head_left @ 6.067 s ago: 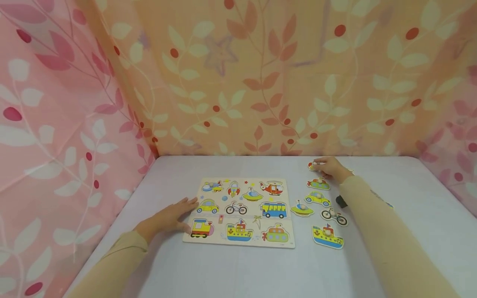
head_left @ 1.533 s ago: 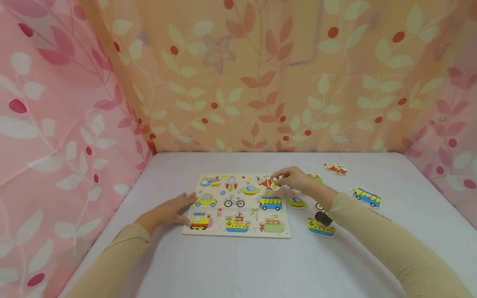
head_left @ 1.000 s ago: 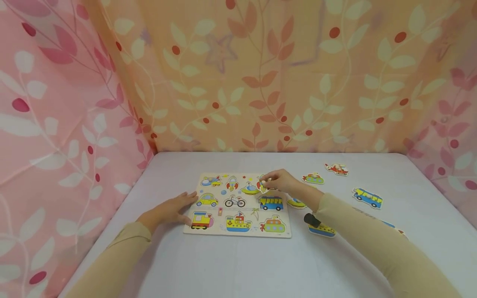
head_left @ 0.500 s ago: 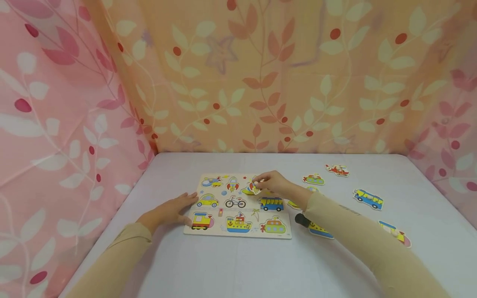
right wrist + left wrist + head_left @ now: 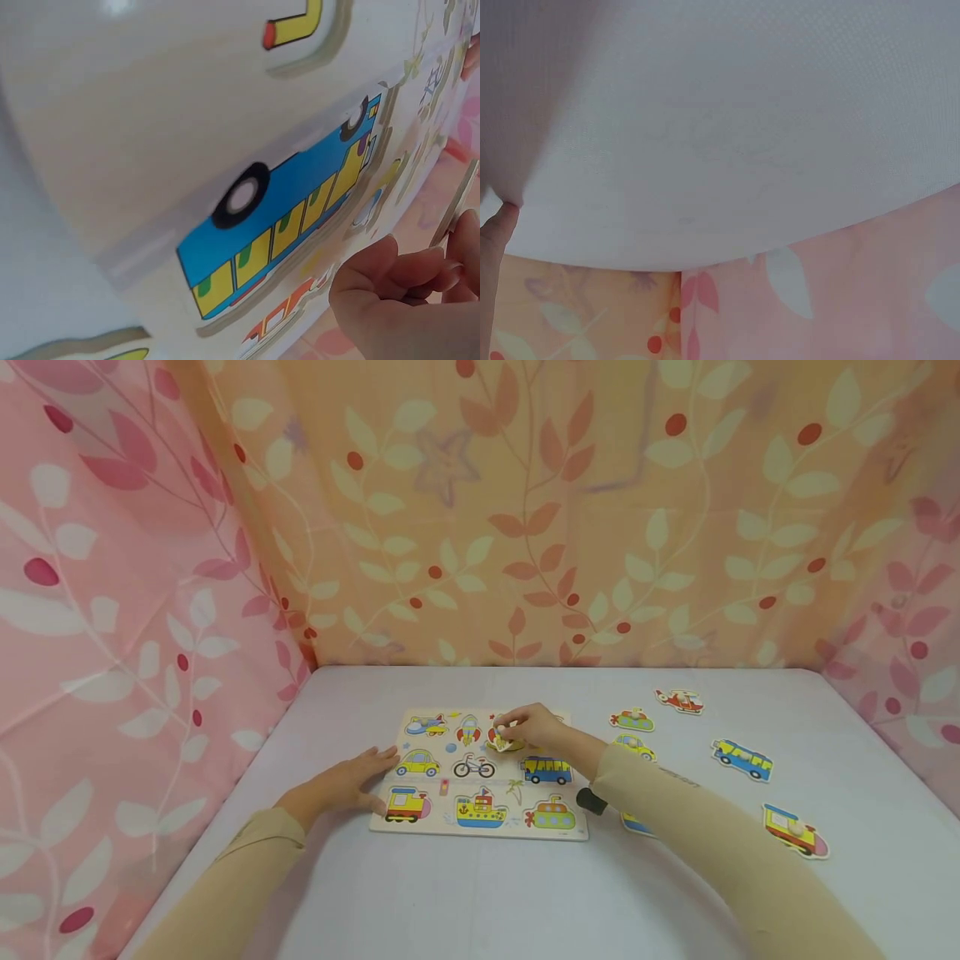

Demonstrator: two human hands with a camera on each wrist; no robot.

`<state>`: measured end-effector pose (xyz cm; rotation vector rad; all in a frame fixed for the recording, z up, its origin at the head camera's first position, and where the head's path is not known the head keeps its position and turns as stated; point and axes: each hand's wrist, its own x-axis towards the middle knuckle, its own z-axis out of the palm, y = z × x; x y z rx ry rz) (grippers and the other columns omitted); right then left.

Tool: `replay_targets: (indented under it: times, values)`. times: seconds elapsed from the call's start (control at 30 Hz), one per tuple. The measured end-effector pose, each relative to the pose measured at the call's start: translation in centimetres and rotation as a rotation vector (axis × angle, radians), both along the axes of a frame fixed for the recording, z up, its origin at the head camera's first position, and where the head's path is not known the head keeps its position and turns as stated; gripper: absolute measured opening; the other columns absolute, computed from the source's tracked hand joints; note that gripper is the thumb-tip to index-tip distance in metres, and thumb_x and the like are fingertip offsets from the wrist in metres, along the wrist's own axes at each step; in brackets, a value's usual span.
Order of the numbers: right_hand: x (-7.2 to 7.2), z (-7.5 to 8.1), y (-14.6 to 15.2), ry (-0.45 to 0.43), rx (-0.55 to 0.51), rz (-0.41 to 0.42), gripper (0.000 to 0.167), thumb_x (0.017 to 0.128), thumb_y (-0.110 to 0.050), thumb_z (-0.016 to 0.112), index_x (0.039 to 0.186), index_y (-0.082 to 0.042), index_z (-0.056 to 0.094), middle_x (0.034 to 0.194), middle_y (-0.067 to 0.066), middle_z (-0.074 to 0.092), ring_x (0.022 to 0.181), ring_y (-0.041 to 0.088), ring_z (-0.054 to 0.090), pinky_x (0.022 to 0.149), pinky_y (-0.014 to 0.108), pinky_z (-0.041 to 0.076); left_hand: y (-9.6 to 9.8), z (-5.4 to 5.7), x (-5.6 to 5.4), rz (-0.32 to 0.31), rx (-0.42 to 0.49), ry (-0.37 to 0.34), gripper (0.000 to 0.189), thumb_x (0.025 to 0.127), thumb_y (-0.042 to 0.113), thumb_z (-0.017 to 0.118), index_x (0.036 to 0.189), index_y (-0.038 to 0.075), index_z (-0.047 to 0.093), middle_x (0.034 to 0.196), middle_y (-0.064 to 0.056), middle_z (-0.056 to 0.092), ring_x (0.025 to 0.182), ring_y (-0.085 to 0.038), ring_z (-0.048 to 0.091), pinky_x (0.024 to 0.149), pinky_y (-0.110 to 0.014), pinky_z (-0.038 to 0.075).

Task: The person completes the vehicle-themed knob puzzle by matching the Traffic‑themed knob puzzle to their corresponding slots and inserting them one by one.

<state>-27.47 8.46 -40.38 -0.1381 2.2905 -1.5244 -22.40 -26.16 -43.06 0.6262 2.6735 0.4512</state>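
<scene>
Right hand: The fingers of the right hand (image 5: pixel 536 727) grasped the rocket piece (image 5: pixel 503 737) in a pinch.
Rocket piece: Located at the upper middle of the puzzle board (image 5: pixel 442 820), over the printed saucer and just right of the printed rocket; contact with the board could not be determined.
Left hand: The left hand (image 5: pixel 340 783) rested at the board's left edge, fingers extended and released, gripping nothing.
Puzzle board: Lay flat on the white desk (image 5: pixel 480 893).
Loose pieces, near column: The submarine piece (image 5: pixel 633 720) and car piece (image 5: pixel 634 747) lay right of the board; the ship piece (image 5: pixel 636 824) was partly covered by the right sleeve (image 5: pixel 697 827).
Loose pieces, outer: The helicopter piece (image 5: pixel 681 701), bus piece (image 5: pixel 742 760) and train piece (image 5: pixel 797 831) lay farther right.
Backdrop: Floral curtain (image 5: pixel 525 510) behind the desk.
</scene>
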Motion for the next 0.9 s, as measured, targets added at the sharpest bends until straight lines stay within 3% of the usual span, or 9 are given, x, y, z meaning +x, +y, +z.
replay_targets:
  times: [0.17,0.37,0.6,0.8,0.9]
  values:
    - [-0.2,-0.1,-0.6,0.001,0.015,-0.030,0.024,0.092,-0.009,0.067,0.116,-0.005,0.071,0.092,0.010,0.062,0.060,0.017,0.040,0.052,0.027,0.033,0.0,-0.2,-0.1,0.010,-0.003,-0.005,0.095,0.075,0.046,0.078,0.152,0.011,0.034,0.159,-0.010,0.024,0.145,-0.040,0.012,0.111,-0.063,0.018]
    - [-0.7,-0.3,-1.4,-0.051,-0.011,-0.045,0.025,0.092,-0.006,0.067,0.116,-0.005,0.071,0.106,0.010,0.061,0.087,0.021,0.058,0.070,0.029,0.048,-0.1,-0.2,-0.1,0.005,0.000,-0.006,0.097,0.074,0.047,0.078,0.152,0.011,0.034,0.159,-0.010,0.023,0.145,-0.040,0.011,0.110,-0.063,0.018]
    - [-1.1,-0.5,-2.2,-0.080,-0.029,-0.063,0.024,0.092,-0.010,0.067,0.116,-0.009,0.071,0.101,0.009,0.062,0.075,0.018,0.048,0.074,0.037,0.049,-0.1,-0.2,-0.1,0.005,0.001,-0.002,0.095,0.075,0.046,0.078,0.151,0.011,0.035,0.159,-0.008,0.023,0.146,-0.039,0.011,0.111,-0.063,0.018]
    - [-1.5,-0.8,-3.0,-0.009,0.008,-0.032,0.026,0.092,-0.010,0.068,0.117,-0.008,0.071,0.091,0.007,0.067,0.062,0.016,0.042,0.057,0.028,0.036,-0.1,-0.4,-0.2,0.018,-0.003,-0.013,0.095,0.075,0.045,0.079,0.152,0.012,0.034,0.160,-0.006,0.023,0.146,-0.038,0.011,0.111,-0.063,0.015]
    - [-1.7,-0.9,-3.5,0.013,0.023,-0.019,0.027,0.091,-0.009,0.068,0.117,-0.007,0.071,0.097,0.009,0.068,0.063,0.014,0.046,0.053,0.026,0.034,-0.1,-0.4,-0.3,0.014,-0.011,-0.007,0.095,0.075,0.046,0.078,0.152,0.012,0.034,0.160,-0.006,0.022,0.146,-0.038,0.010,0.111,-0.063,0.015]
